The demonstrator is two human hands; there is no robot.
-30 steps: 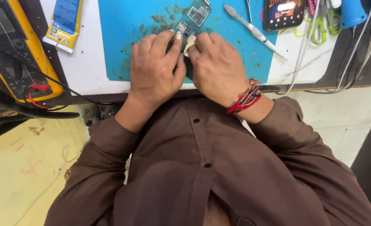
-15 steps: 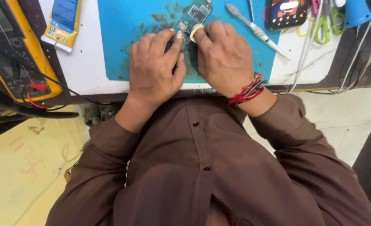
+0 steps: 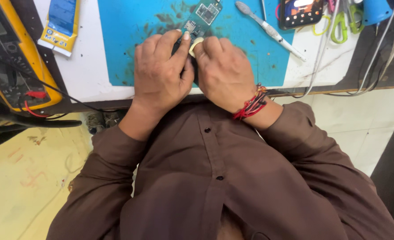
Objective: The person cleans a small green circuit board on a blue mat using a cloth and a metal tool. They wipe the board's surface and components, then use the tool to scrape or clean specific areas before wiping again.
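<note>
Two hands: we work one circuit board (image 3: 200, 18) on the blue mat (image 3: 130, 26).
Left hand (image 3: 159, 73): grip pins the board steady.
Right hand (image 3: 221, 71): grip pinches a pale pad (image 3: 195, 44) against it.

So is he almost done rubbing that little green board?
Hard to say. The left hand pins the board on the blue mat, and the right hand presses a pale wad against it. The mat shows dark smudges. The toothbrush lies unused beside them.

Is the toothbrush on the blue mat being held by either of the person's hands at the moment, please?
No, the toothbrush lies alone on the mat, apart from both hands.
</note>
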